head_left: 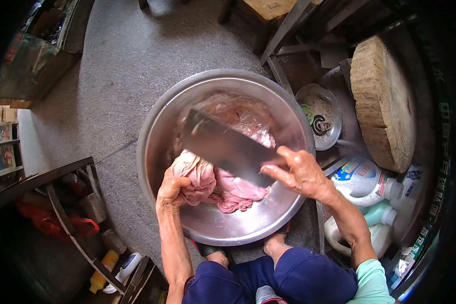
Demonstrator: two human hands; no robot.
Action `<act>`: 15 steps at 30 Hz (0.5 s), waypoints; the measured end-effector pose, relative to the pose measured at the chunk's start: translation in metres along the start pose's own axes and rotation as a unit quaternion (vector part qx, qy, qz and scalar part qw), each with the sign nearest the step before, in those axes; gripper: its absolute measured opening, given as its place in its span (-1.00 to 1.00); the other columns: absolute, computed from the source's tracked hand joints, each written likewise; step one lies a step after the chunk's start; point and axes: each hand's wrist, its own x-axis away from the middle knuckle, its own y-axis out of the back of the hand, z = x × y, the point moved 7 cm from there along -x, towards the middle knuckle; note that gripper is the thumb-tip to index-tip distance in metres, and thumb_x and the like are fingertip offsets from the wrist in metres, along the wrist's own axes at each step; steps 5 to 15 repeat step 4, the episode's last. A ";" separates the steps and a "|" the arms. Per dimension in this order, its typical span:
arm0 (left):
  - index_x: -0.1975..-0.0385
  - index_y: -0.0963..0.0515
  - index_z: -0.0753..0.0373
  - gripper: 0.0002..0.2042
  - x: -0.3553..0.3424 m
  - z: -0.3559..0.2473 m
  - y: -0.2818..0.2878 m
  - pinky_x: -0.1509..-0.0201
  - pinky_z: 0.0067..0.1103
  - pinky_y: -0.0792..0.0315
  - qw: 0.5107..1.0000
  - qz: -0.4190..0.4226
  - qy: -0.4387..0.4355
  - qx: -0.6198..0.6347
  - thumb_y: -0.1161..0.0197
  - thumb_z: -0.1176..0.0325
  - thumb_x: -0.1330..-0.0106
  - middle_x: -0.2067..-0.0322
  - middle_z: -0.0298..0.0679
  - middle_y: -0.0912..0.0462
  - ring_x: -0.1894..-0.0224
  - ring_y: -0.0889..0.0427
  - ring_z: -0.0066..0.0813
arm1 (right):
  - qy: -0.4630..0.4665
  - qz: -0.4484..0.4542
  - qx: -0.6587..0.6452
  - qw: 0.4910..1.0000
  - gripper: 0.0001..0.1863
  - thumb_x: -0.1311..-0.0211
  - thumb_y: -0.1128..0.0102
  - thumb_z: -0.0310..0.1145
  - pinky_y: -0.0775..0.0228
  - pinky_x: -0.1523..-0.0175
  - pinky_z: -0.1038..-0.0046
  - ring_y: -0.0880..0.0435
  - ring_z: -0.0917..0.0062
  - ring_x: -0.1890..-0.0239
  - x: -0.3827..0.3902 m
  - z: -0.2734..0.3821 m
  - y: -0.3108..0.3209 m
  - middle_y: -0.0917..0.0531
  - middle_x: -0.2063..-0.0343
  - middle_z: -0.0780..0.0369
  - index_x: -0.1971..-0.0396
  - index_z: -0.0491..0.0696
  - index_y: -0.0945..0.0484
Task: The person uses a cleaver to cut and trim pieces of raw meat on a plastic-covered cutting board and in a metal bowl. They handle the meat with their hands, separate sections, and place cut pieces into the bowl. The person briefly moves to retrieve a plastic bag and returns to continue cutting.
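Observation:
A wide steel basin [162, 116] sits on the floor in front of my knees. Inside it lie folds of pink, wet-looking raw meat [238, 190], perhaps tripe or another organ, with clear plastic film [238, 109] at the far side. My left hand [171, 188] is closed around a bunched lump of the meat at the basin's left. Held by its handle in my right hand [301, 172] is a broad cleaver [228, 147]. Its blade, slightly blurred, slants over the meat toward the upper left and hides part of it. Whether the edge touches the meat I cannot tell.
To the right stand a thick round wooden chopping block [382, 104], a clear bowl [334, 134] with a black coil, and several plastic jugs [357, 180]. A wooden shelf [81, 243] with bottles is at lower left. A wooden stool [268, 7] stands at the top.

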 end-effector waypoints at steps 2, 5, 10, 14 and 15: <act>-0.09 -0.46 0.52 -0.31 0.011 -0.002 -0.001 -0.08 -0.52 -0.54 0.997 0.042 -0.008 0.071 -0.09 0.69 0.28 0.07 -0.10 -0.65 0.06 -0.68 -0.31 | 0.023 0.051 0.071 0.996 -0.64 -0.23 -0.38 -0.19 -0.58 0.29 0.30 -0.77 0.17 0.35 -0.001 0.019 -0.011 -0.74 0.41 0.02 0.24 -0.19 -0.54; -0.08 -0.46 0.53 -0.31 0.015 -0.004 0.004 -0.12 -0.52 -0.53 0.993 0.093 0.001 0.071 -0.14 0.65 0.29 0.05 -0.07 -0.65 0.03 -0.67 -0.31 | 0.015 0.101 0.127 0.987 -0.52 -0.28 -0.28 -0.04 -0.57 0.23 0.13 -0.72 0.02 0.36 -0.003 0.020 -0.022 -0.75 0.38 0.05 0.19 -0.22 -0.51; -0.08 -0.46 0.53 -0.31 0.015 -0.004 0.004 -0.12 -0.52 -0.53 0.993 0.093 0.001 0.071 -0.14 0.65 0.29 0.05 -0.07 -0.65 0.03 -0.67 -0.31 | 0.015 0.101 0.127 0.987 -0.52 -0.28 -0.28 -0.04 -0.57 0.23 0.13 -0.72 0.02 0.36 -0.003 0.020 -0.022 -0.75 0.38 0.05 0.19 -0.22 -0.51; -0.08 -0.46 0.53 -0.31 0.015 -0.004 0.004 -0.12 -0.52 -0.53 0.993 0.093 0.001 0.071 -0.14 0.65 0.29 0.05 -0.07 -0.65 0.03 -0.67 -0.31 | 0.015 0.101 0.127 0.987 -0.52 -0.28 -0.28 -0.04 -0.57 0.23 0.13 -0.72 0.02 0.36 -0.003 0.020 -0.022 -0.75 0.38 0.05 0.19 -0.22 -0.51; -0.08 -0.46 0.53 -0.31 0.015 -0.004 0.004 -0.12 -0.52 -0.53 0.993 0.093 0.001 0.071 -0.14 0.65 0.29 0.05 -0.07 -0.65 0.03 -0.67 -0.31 | 0.015 0.101 0.127 0.987 -0.52 -0.28 -0.28 -0.04 -0.57 0.23 0.13 -0.72 0.02 0.36 -0.003 0.020 -0.022 -0.75 0.38 0.05 0.19 -0.22 -0.51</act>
